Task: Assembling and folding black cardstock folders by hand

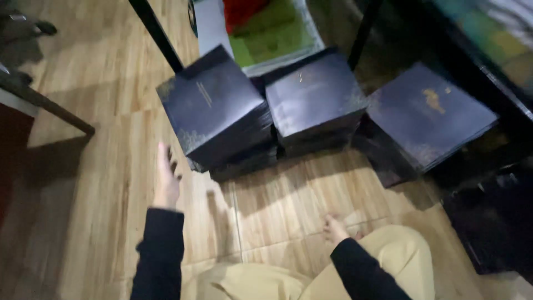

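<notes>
**Mia:** What is the left hand (166,180) doing?

**Ben:** It is stretched out flat over the floor (100,166). Its grip is wide, with the fingers straight, and it holds nothing. It reaches toward 1 o'clock, where the nearest pile of dark covers (214,108) sits. The hand is near the pile but not touching it.

**Mia:** And the right hand (335,228)?

**Ben:** It is low down by the knee of the tan trousers (400,253). The fingers look curled, but I cannot tell if the grip holds anything. It is small and a bit blurry there.

**Mia:** How many piles are there?

**Ben:** Three. From the left hand, the nearest pile is at 1 o'clock. The middle pile (313,97) is just beside it, touching it. The right pile (430,114) is farther off at 2 o'clock and lies lower and more spread out. All of them sit on the wooden floor.

**Mia:** What else is around?

**Ben:** A red and green picture (266,30) is behind the piles at 12 o'clock. A dark furniture leg (155,33) slants down by it.

**Mia:** Has anything been picked up?

**Ben:** I think not. Both hands look empty, and all the piles are untouched. The reaching has only started.
</notes>
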